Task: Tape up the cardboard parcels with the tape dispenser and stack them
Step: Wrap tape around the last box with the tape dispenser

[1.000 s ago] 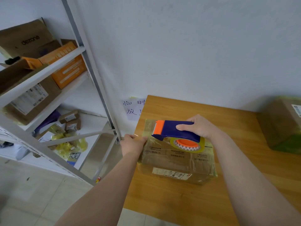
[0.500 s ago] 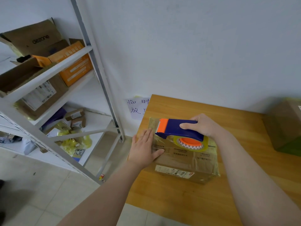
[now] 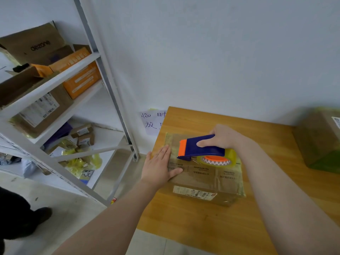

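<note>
— Any writing you can read?

— A brown box (image 3: 36, 43) on the upper level of the shelf (image 3: 114, 92) says "dezone" in dark letters. The orange box (image 3: 81, 78) beside it has white print, too small to read. A paper note (image 3: 152, 120) on the wall, by the worktop's back-left corner, has handwritten Chinese: 临时 above, 放 below, and the rest is cut off by the worktop (image 3: 202, 227).

— And the parcel?

— The parcel (image 3: 204, 178) lies near the worktop's left edge, wrapped in shiny tape. It has a white label (image 3: 195, 192) on its near side and faint printed panels on top; I cannot read either.

— The hands?

— The left hand (image 3: 158, 168) lies flat on the left end of the parcel's top, fingers straight and together, thumb out to the side. The right hand (image 3: 222, 137) is wrapped round the blue handle of the tape dispenser (image 3: 200, 147). Its orange nose points left, near the left fingertips, and its roll of tape (image 3: 217, 160), yellowish with an orange core, sits low over the parcel's top.

— Anything else?

— A second parcel (image 3: 318, 140) at the worktop's back-right, well apart, with a label cut off by the frame edge.
</note>
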